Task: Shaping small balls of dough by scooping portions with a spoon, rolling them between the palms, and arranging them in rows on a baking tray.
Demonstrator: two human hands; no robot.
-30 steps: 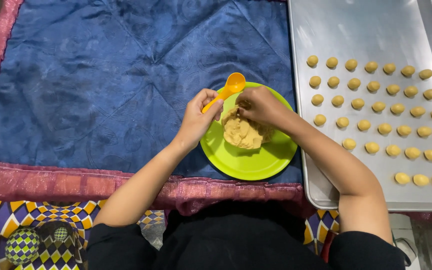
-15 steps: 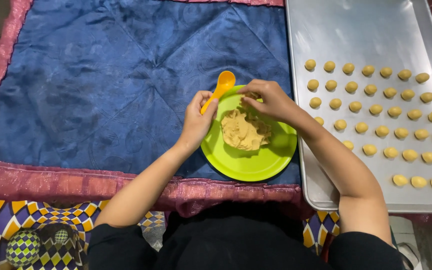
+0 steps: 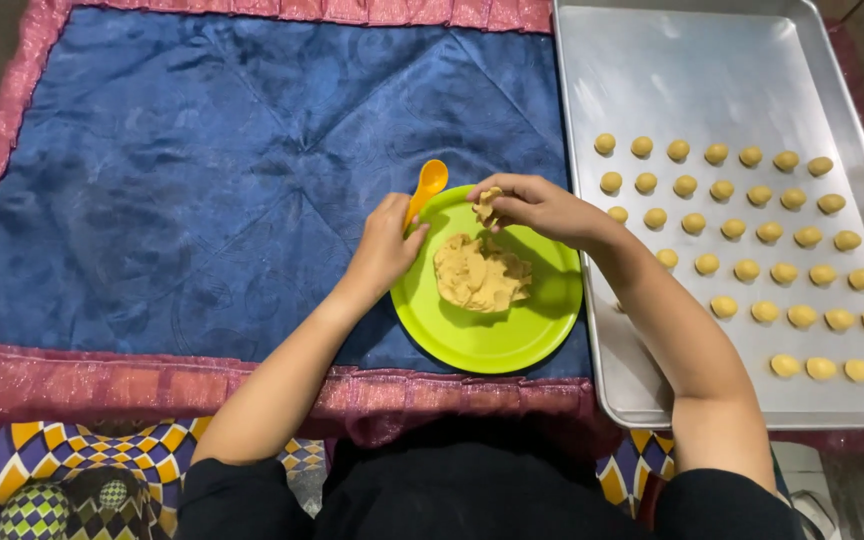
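A lime green plate [image 3: 512, 340] lies on a blue quilted cloth [image 3: 202, 170] and carries a flattened lump of tan dough [image 3: 480, 273]. My left hand [image 3: 385, 243] grips the handle of an orange spoon [image 3: 429, 183] at the plate's left rim, the spoon bowl pointing away over the cloth. My right hand [image 3: 540, 207] hovers over the plate's far edge, its fingertips pinching a small piece of dough [image 3: 487, 205].
To the right lies a large metal baking tray [image 3: 672, 90] with several rows of small round dough balls [image 3: 742, 230]. The blue cloth has a pink border [image 3: 102, 375]. A patterned fabric shows at the lower left.
My right hand has lifted off the dough lump with a small pinched piece. The view has shifted slightly; the left hand keeps the spoon at the plate's rim.
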